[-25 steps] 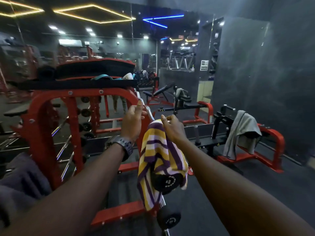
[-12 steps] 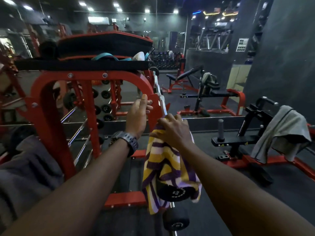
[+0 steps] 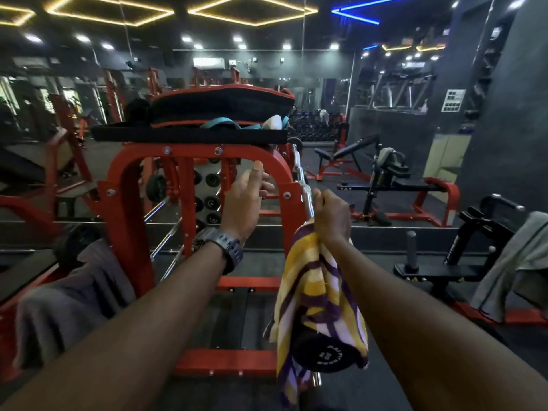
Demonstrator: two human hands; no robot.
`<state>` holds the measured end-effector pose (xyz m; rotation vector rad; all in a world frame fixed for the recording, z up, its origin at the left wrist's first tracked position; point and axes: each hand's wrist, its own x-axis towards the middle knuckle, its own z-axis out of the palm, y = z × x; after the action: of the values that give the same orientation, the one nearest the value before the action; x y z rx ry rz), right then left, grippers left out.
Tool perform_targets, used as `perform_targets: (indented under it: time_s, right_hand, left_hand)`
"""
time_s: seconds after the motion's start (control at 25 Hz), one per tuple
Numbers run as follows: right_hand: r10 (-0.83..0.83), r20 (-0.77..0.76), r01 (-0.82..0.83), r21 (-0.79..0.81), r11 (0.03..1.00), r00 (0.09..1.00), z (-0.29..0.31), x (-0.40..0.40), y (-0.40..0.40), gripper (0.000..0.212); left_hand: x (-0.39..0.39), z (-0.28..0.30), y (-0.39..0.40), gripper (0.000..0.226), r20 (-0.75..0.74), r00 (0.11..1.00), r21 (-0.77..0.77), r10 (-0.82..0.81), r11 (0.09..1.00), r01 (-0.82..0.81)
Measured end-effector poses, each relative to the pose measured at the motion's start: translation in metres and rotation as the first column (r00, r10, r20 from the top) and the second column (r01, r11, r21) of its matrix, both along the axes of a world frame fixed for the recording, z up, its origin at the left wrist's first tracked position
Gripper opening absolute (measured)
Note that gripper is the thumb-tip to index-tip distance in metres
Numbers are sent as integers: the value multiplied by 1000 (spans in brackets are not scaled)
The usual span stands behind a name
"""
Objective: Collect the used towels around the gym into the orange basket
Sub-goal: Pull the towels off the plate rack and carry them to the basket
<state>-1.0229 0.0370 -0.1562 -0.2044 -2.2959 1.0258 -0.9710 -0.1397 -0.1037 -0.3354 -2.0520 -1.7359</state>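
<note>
A yellow, purple and white striped towel (image 3: 311, 292) hangs over a chrome barbell (image 3: 302, 185) that leans on the red rack (image 3: 130, 185). My right hand (image 3: 332, 216) is closed on the towel's top end at the bar. The towel's lower part drapes around a black weight plate (image 3: 326, 353). My left hand (image 3: 247, 200), with a dark watch on its wrist, is raised beside the rack's right post, fingers apart and holding nothing. A grey towel (image 3: 516, 268) hangs on a black machine at the right edge. Another grey cloth (image 3: 68, 301) lies at lower left. No orange basket is in view.
The rack carries a black and red pad (image 3: 225, 105) on top and several bars leaning inside it. Benches with red frames (image 3: 415, 188) stand on the dark floor to the right. A mirrored wall with dumbbell racks lies behind.
My right hand has bunched the towel's top tighter and lifted it slightly along the bar. My left hand stays open near the rack post. The view has tilted up a little.
</note>
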Motion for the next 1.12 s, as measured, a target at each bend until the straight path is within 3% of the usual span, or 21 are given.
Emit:
perform_targets:
  time_s: [0.04, 0.12, 0.16, 0.24, 0.4, 0.56, 0.64, 0.84, 1.0, 1.12]
  right_hand:
    - [21, 57, -29, 136, 990, 998, 1, 1, -2, 45]
    - [-12, 285, -120, 441, 890, 959, -8, 1, -10, 67]
    - [-58, 389, -176, 538, 824, 919, -9, 1, -14, 73]
    - [-127, 485, -229, 608, 760, 865, -7, -3, -18, 62]
    - [-89, 424, -201, 591, 781, 901, -6, -5, -22, 23]
    - [-52, 213, -50, 446, 894, 976, -10, 0, -19, 49]
    - [-24, 99, -11, 340, 941, 995, -7, 1, -18, 51]
    - [182, 8, -175, 313, 933, 983, 30, 0, -53, 9]
    - [365, -187, -349, 112, 930, 912, 81, 5, -120, 10]
    - [467, -270, -465, 74, 882, 842, 107, 10, -187, 31]
  left_hand:
    - [1, 1, -3, 55, -3, 1000, -9, 6, 1000, -6]
    - [1, -2, -6, 56, -6, 1000, -27, 10, 1000, -10]
    - [2, -3, -5, 54, -7, 1000, -32, 7, 999, -7]
    - [2, -7, 3, 49, 6, 1000, -41, -27, 999, 27]
    - [-5, -21, 38, 59, 51, 996, -32, -78, 996, 80]
    - [-14, -29, 53, 59, 38, 999, 18, -39, 999, 38]
    - [-18, -28, 46, 58, 13, 1000, 30, 6, 1000, -6]
    - [-14, -8, -7, 66, -37, 989, 54, 143, 988, -141]
    - [-6, 12, -82, 54, -59, 951, 77, 304, 951, -299]
    - [10, 23, -156, 62, -31, 908, 119, 417, 904, -411]
